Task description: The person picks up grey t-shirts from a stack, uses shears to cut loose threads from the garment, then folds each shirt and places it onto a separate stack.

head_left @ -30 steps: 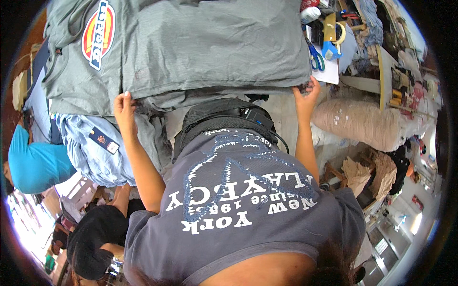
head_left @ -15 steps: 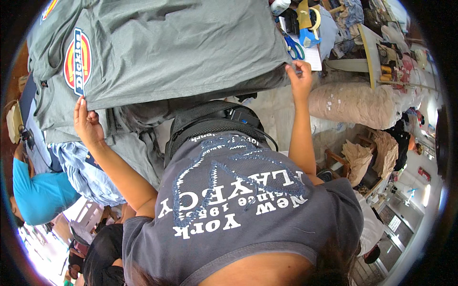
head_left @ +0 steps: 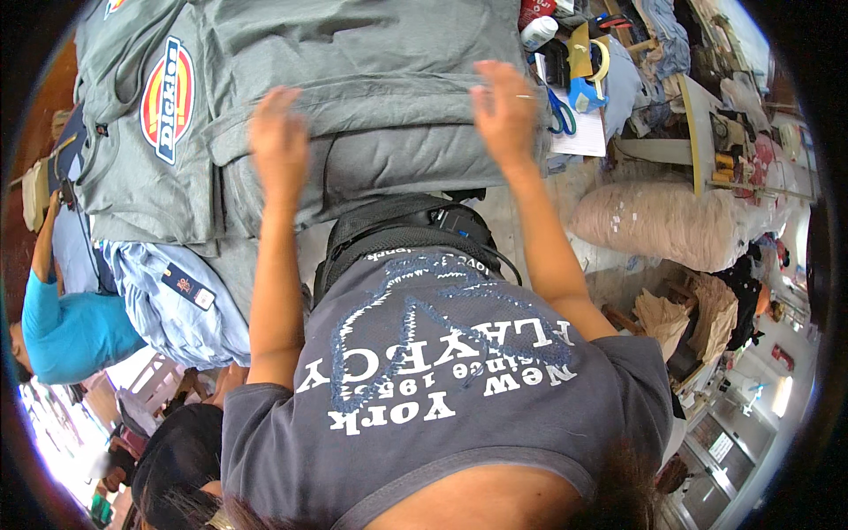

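A grey T-shirt (head_left: 353,49) with a red, yellow and blue oval logo (head_left: 167,102) lies on a stack of grey garments in front of me. Its near edge is turned back in a folded band (head_left: 380,110) running across the cloth. At the left part of this fold is my left hand (head_left: 281,146), blurred by motion, its fingers stretched away from me. Over the right end of the band, my right hand (head_left: 507,115) has its fingers apart, with a ring on one. Neither hand visibly grips the fabric.
Blue-handled scissors (head_left: 560,115), paper (head_left: 583,137), a tape dispenser (head_left: 590,84) and a white bottle (head_left: 539,34) lie at the right. Light blue garments (head_left: 181,309) with a dark tag hang at the left, near a person in blue (head_left: 79,331). A wrapped bundle (head_left: 654,221) stands right.
The shirt's near edge has been folded away from me. Both hands have released its corners and moved inward, closer together, over the fold.
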The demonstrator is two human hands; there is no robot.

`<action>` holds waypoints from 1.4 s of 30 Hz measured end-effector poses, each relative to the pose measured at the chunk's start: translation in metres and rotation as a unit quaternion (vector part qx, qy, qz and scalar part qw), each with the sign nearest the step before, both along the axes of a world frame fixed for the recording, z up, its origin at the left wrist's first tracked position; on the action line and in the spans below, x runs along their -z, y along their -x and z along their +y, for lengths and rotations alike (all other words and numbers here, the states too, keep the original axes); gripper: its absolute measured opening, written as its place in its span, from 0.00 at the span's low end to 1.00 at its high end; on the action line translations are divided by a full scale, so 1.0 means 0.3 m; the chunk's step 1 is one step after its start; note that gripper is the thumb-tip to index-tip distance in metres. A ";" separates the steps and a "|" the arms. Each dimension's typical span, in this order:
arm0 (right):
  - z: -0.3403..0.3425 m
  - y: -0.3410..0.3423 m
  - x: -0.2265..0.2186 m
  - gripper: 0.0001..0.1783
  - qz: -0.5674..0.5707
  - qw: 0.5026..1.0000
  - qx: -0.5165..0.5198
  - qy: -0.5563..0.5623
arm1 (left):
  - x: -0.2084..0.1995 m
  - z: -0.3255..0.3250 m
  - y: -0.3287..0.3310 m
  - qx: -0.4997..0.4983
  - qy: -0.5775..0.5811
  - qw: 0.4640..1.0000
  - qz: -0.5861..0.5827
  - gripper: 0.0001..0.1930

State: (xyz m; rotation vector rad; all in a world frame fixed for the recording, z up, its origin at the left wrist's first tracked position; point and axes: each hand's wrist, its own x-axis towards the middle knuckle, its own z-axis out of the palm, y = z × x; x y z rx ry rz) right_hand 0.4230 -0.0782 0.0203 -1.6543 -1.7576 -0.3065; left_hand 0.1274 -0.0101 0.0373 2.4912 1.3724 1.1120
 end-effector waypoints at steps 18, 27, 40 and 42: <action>0.138 0.123 0.019 0.07 0.240 0.968 -0.051 0.050 | 0.097 0.030 -0.204 0.016 0.061 0.998 -0.023 0.15; -0.137 -0.338 0.168 0.15 0.078 0.954 0.235 0.169 | 0.144 0.059 -0.298 0.039 0.048 0.998 0.018 0.09; -0.158 -0.451 0.144 0.23 0.166 0.927 0.185 0.279 | 0.101 0.120 -0.240 -0.008 0.281 0.955 -0.091 0.10; -0.164 -0.464 0.119 0.25 0.118 0.921 0.186 0.322 | 0.105 0.125 -0.234 0.006 0.293 0.951 -0.102 0.11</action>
